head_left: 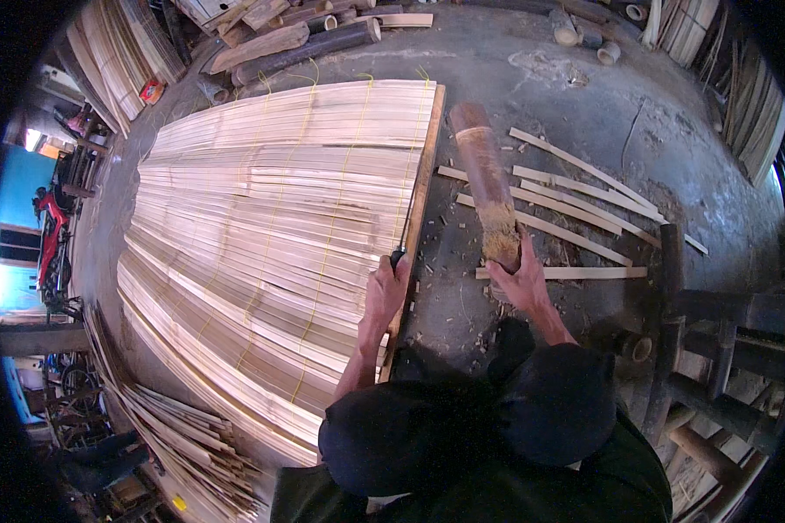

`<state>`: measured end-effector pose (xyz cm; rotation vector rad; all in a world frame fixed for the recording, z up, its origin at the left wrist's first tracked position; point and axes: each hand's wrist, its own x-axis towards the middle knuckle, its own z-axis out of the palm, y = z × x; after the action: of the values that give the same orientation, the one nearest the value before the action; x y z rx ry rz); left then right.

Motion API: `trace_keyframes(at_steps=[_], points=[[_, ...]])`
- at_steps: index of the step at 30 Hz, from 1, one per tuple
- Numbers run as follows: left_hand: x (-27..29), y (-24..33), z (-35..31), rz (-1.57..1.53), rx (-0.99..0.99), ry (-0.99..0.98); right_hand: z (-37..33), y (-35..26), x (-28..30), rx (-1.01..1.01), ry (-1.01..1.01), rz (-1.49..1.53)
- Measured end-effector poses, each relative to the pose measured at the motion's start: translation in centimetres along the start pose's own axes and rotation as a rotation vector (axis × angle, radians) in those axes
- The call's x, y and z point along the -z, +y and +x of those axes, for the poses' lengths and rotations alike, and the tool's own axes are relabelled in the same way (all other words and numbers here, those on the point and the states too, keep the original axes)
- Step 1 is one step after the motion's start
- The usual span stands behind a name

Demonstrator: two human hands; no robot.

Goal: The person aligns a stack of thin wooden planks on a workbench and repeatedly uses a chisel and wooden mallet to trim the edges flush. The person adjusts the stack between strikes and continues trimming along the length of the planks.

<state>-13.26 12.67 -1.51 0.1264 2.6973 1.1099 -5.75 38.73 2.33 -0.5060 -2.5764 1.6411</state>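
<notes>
A large mat of pale split-bamboo strips (262, 200), tied across with thin yellow cords, lies on my left. A wooden board (430, 144) runs under its right edge. At that edge my left hand (385, 288) is closed round the black handle of a knife (399, 256). Its thin dark blade points away from me along the strip ends. My right hand (523, 283) grips the near end of a thick brown bamboo club (481, 166). The club's surface is rough and frayed close to my fingers, and its far end points away, slightly left. Its gripped end is partly hidden.
Several loose bamboo strips (576, 187) and small offcuts lie on the concrete floor at right. A dark wooden frame (715, 322) stands at near right. Logs and poles (310, 48) lie at the back. More slats (183, 427) are heaped at near left.
</notes>
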Motion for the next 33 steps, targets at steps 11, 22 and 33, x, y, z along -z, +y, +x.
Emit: trace_keyframes(at_steps=[11, 22, 33], points=[[1.3, -0.7, -1.1, -0.278, 0.189, -0.130, 2.1, -7.1, 2.2, 0.194, 0.086, 0.022], [-0.8, -3.3, -0.7, -0.068, -0.007, -0.054, 5.7, 1.0, -1.9, 0.088, -0.213, -0.338], [-0.7, -0.5, -2.6, 0.138, 0.068, 0.046, 2.9, -0.3, -0.6, 0.203, -0.086, -0.152]])
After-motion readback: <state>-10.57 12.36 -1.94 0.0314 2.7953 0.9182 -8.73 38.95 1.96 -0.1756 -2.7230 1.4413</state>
